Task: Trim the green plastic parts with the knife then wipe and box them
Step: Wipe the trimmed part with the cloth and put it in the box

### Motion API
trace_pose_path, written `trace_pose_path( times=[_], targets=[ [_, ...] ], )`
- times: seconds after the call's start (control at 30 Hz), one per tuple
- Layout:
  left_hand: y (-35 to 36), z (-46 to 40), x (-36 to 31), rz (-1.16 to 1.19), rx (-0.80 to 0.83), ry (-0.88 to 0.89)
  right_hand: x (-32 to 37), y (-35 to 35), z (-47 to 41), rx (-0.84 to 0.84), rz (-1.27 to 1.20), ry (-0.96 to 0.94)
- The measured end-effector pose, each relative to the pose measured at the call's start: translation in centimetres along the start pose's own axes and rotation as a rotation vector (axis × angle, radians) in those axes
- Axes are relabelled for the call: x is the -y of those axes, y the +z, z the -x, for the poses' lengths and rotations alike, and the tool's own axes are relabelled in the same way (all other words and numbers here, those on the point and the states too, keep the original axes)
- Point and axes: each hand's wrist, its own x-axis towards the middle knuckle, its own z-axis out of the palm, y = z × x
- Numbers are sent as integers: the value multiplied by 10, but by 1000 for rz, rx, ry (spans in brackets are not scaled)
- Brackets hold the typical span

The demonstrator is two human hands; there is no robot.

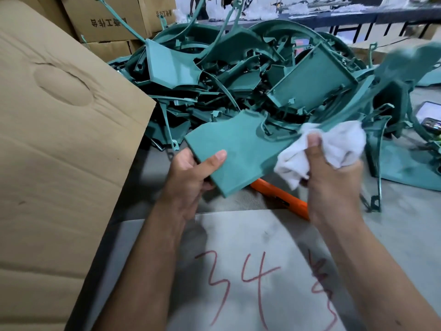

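Observation:
My left hand (pixel 191 177) grips the near corner of a flat green plastic part (pixel 236 144), thumb on top, holding it above the table. My right hand (pixel 331 180) holds a bunched white cloth (pixel 334 146) against the part's right edge, thumb pressing on the cloth. An orange knife (pixel 281 197) lies on the table under the part, partly hidden by my right hand. Behind, a large pile of green plastic parts (pixel 238 75) covers the table.
A big cardboard box flap (pixel 59 139) stands at the left. More cartons (pixel 107 20) are stacked at the back left. A grey sheet with red writing (pixel 250 271) lies at the front. A phone (pixel 429 111) and a metal object sit at the right edge.

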Motion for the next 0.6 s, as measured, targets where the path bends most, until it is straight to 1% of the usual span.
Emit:
trace_pose_path(
  times=[0.07, 0.17, 0.27, 0.33, 0.4, 0.43, 0.47, 0.5, 0.57, 0.6],
  targets=[
    [18, 1, 6, 92, -46, 2, -6, 11, 15, 117, 53, 56],
    [41, 6, 12, 249, -162, 16, -14, 22, 30, 267, 89, 113],
    [46, 7, 17, 287, -203, 87, -18, 26, 33, 389, 116, 125],
    [47, 4, 19, 196, -270, 89, -17, 25, 30, 355, 117, 104],
    [49, 1, 18, 67, -385, 87, -14, 24, 28, 232, 178, 39],
    [49, 0, 17, 15, -408, 86, -13, 22, 26, 167, 247, -25],
    [46, 0, 17, -42, -389, 87, -13, 19, 24, 119, 348, -120],
    [42, 2, 16, -97, -330, 101, -13, 16, 23, 100, 473, -241],
    [36, 6, 15, -161, -121, 136, -15, 14, 25, 159, 721, -479],
    [36, 9, 15, -167, -11, 154, -15, 15, 27, 226, 839, -547]
  ],
)
